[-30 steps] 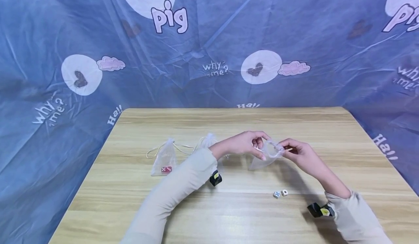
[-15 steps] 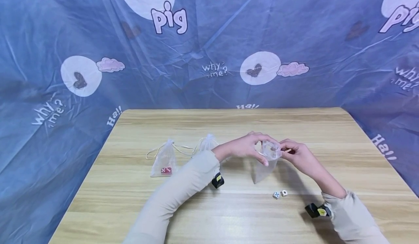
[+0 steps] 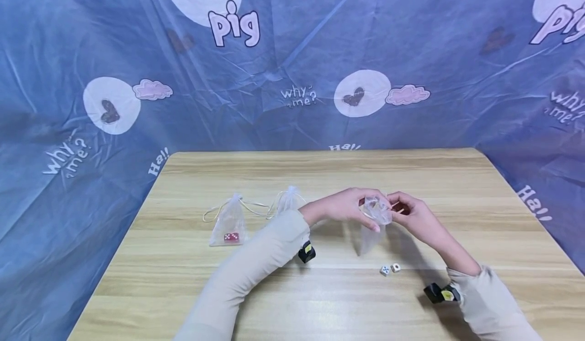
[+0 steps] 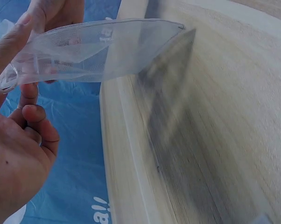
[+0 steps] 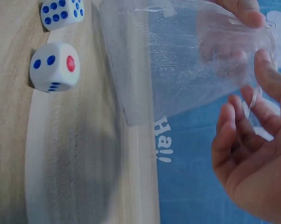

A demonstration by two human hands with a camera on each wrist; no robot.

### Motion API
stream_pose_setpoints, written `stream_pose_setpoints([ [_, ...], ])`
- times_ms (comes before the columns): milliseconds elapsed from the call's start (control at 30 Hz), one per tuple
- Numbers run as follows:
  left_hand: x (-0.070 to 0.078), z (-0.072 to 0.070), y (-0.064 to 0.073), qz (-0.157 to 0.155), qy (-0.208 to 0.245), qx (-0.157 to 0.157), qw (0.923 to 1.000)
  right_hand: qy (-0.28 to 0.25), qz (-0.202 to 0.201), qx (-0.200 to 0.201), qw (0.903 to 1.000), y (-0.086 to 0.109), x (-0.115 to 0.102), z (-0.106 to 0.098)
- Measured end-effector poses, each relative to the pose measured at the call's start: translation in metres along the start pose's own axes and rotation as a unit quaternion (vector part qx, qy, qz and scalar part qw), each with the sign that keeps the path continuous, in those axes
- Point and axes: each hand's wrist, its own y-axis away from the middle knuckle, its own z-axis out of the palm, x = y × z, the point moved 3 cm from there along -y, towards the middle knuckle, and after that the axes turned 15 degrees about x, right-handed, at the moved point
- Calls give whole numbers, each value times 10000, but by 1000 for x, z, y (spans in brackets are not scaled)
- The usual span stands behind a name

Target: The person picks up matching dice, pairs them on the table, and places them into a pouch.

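A sheer white organza drawstring bag (image 3: 374,231) hangs above the table between both hands. My left hand (image 3: 345,206) holds its mouth from the left, thumb and fingers curved round the rim. From the right, my right hand (image 3: 418,221) pinches the rim between thumb and forefinger. The bag's body (image 5: 178,60) looks flat and see-through, with no contents visible. Below the hands, on the table, two white dice lie close together: one die (image 5: 56,67) shows blue and red pips, the other die (image 5: 62,14) blue pips.
To the left stands another organza bag (image 3: 230,216) with red dice (image 3: 231,237) inside. A further drawstring bag (image 3: 288,198) is partly hidden behind the left forearm. The wooden table (image 3: 183,290) meets a blue printed cloth (image 3: 274,122) at its back and sides.
The bag has swung from slanting leftward to hanging down, its mouth now more crumpled. My left hand has shifted slightly right, closer to the right hand. The dice stay put.
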Motion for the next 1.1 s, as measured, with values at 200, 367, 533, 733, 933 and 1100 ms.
stream_pose_setpoints([
  [200,-2,-7,0,-36,-160,6,9999,-1463,80,-353,9886,7,8,-10],
  [367,-2,-11,0,114,-543,66,9984,-1430,158,-310,9891,17,16,-26],
  [533,-4,-13,1,116,-754,116,9970,-770,76,-613,9951,37,23,-34],
  [733,-5,-15,3,28,-894,127,9959,-814,-509,-1409,9854,62,30,-28],
  [933,-4,-16,4,-143,-905,78,9958,-489,-709,-1745,9809,74,36,-15],
  [1100,-6,-11,4,-36,-819,-29,9966,-58,-788,-1691,9824,78,41,-7],
])
